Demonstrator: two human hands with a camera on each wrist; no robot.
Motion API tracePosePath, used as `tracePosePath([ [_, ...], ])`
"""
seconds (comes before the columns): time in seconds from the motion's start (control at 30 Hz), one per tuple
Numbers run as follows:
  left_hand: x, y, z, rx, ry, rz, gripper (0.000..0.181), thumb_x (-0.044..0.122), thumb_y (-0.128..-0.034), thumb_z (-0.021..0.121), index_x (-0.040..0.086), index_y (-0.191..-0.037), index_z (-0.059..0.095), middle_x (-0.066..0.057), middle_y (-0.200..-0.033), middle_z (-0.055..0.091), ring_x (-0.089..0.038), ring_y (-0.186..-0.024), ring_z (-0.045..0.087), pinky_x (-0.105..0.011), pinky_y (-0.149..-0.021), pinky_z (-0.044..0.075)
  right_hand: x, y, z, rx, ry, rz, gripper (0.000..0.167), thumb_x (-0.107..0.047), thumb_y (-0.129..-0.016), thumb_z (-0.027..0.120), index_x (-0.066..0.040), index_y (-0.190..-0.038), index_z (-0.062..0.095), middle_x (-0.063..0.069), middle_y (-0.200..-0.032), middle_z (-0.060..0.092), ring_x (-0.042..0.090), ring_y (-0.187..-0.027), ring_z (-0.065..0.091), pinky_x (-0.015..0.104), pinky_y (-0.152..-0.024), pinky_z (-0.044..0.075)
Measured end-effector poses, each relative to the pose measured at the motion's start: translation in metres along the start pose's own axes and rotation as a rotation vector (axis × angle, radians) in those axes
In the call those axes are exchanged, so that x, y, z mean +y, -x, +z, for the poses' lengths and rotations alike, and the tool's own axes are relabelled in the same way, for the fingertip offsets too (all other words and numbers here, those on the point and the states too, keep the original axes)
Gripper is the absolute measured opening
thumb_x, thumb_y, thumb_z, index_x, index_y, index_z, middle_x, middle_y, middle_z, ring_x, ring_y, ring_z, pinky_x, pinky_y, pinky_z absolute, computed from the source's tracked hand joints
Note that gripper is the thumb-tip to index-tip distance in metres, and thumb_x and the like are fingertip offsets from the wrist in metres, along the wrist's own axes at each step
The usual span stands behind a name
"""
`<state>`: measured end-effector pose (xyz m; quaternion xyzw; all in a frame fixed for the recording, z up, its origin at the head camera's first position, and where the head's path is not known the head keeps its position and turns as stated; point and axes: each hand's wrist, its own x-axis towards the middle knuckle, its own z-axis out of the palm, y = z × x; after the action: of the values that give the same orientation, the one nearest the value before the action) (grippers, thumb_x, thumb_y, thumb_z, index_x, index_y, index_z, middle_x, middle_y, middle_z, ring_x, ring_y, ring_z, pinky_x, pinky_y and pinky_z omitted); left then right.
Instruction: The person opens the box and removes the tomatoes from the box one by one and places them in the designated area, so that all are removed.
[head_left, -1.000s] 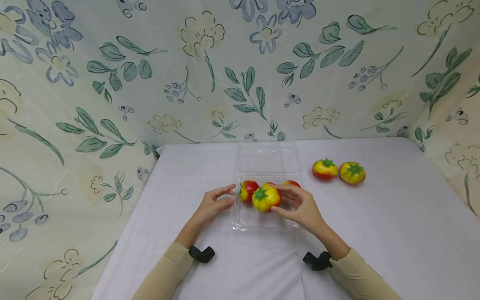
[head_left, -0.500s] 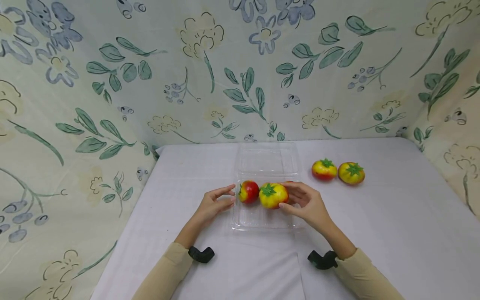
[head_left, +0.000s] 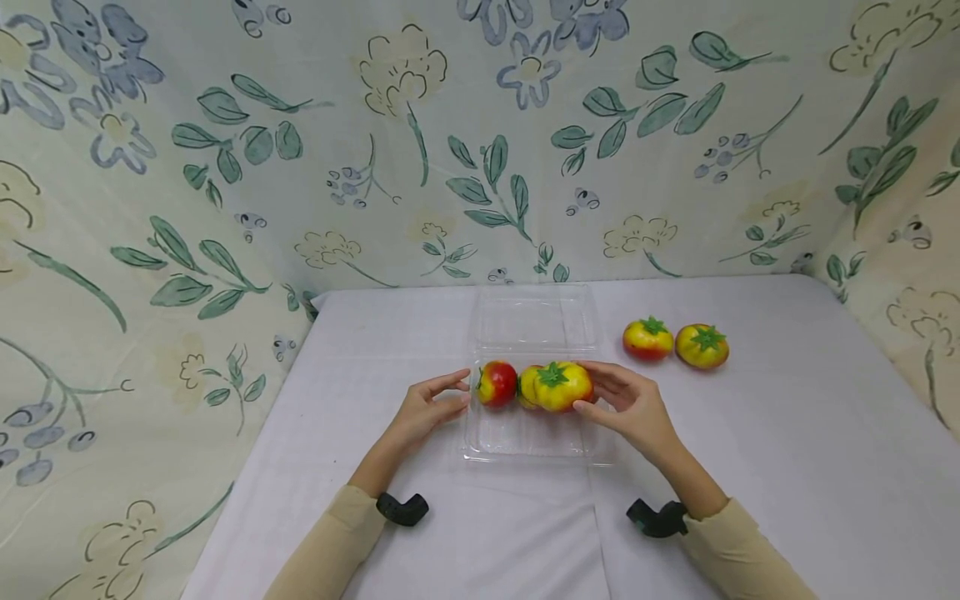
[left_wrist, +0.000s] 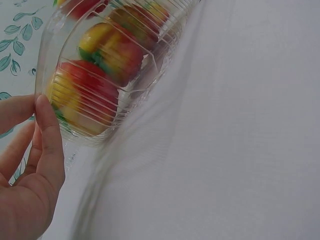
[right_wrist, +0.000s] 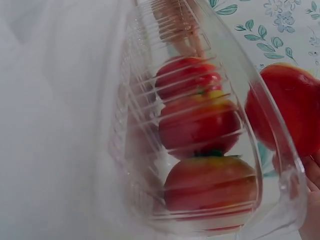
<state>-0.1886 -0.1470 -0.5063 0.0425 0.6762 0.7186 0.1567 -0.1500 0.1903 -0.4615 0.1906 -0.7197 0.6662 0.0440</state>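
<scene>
In the head view a clear plastic container lies with its lid folded back. My left hand pinches its left rim between thumb and fingers, as the left wrist view shows with the hand at the rim. My right hand grips a yellow-and-red fruit with a green leafy top, held above the container's right part. The right wrist view has this fruit above the rim. Inside, a red fruit sits at the left and a yellow one beside it; a third shows through the wall.
Two more yellow-and-red fruits, one beside the other, lie on the white cloth right of the container. The open lid lies flat behind it, near the floral backdrop.
My right hand has moved right with the fruit in its grip, uncovering part of the middle fruit and hiding the one at the right. My left hand has stayed at the rim.
</scene>
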Motion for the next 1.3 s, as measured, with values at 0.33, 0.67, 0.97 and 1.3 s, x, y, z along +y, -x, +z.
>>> tracePosePath([
  [0.33,0.001,0.001,0.001,0.006,-0.005,-0.003,0.048,0.003,-0.0918,0.071,0.006,-0.138,0.06,-0.015,-0.12,0.058,-0.014,-0.089,0.066,-0.028,-0.085,0.057,-0.003,0.002,-0.011,0.033,-0.007,-0.03,0.053,0.013,-0.081,0.075,0.014,-0.13,0.055,0.012,-0.131,0.062,0.01,-0.118,0.059,0.023,-0.096,0.049],
  [0.67,0.0,0.0,-0.001,-0.005,-0.005,-0.004,0.049,0.005,-0.0926,0.071,0.004,-0.14,0.058,-0.015,-0.12,0.058,-0.013,-0.088,0.066,-0.026,-0.085,0.057,-0.002,0.005,-0.025,0.101,0.043,-0.011,0.052,0.012,-0.082,0.074,0.011,-0.13,0.055,0.002,-0.13,0.061,0.008,-0.118,0.059,0.022,-0.096,0.049],
  [0.97,0.002,0.0,0.0,-0.007,-0.01,-0.011,0.049,0.005,-0.0942,0.068,0.004,-0.142,0.055,-0.019,-0.124,0.056,-0.012,-0.088,0.066,-0.026,-0.086,0.056,-0.003,0.008,-0.035,0.149,0.077,-0.003,0.05,0.01,-0.084,0.074,0.009,-0.131,0.056,0.0,-0.131,0.061,0.006,-0.118,0.058,0.019,-0.095,0.048],
  [1.3,0.001,-0.001,0.0,-0.002,-0.016,-0.005,0.049,0.007,-0.0925,0.071,0.005,-0.14,0.058,-0.015,-0.12,0.058,-0.014,-0.09,0.066,-0.028,-0.086,0.057,-0.002,0.012,-0.046,0.213,0.06,0.005,0.048,0.009,-0.086,0.073,0.006,-0.131,0.058,0.0,-0.13,0.061,0.005,-0.116,0.059,0.019,-0.092,0.049],
])
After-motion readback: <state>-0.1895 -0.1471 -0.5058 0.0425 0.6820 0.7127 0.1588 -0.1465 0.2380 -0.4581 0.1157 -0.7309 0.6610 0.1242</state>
